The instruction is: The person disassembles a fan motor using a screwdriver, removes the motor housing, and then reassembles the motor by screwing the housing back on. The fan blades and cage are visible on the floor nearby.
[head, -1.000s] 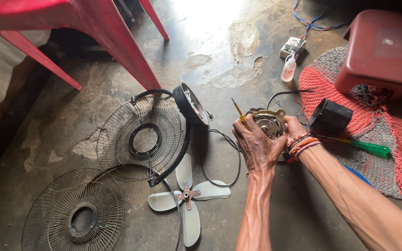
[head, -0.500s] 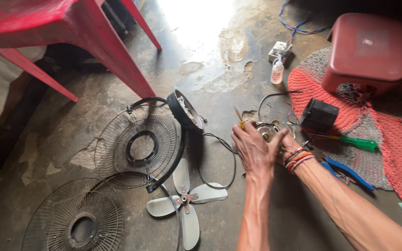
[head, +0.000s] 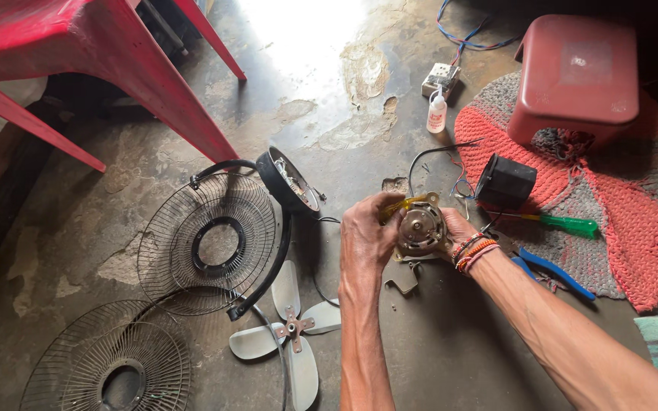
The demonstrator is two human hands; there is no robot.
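Both forearms extended forward, left hand fingers curled closed, right hand cupped, wrist bent inward.

A stained concrete floor carries two wire fan guards, a pale fan blade and a black motor housing. Also on it lie a small white bottle, a red plastic stool, a red-and-grey woven mat, a green-handled screwdriver and blue-handled pliers.

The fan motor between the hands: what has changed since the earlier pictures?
The left hand has turned from fingers spread over the fan motor to a closed grip on a yellow-handled tool beside it. The right hand still holds the motor from the other side. The fan blade and grilles lie unmoved.
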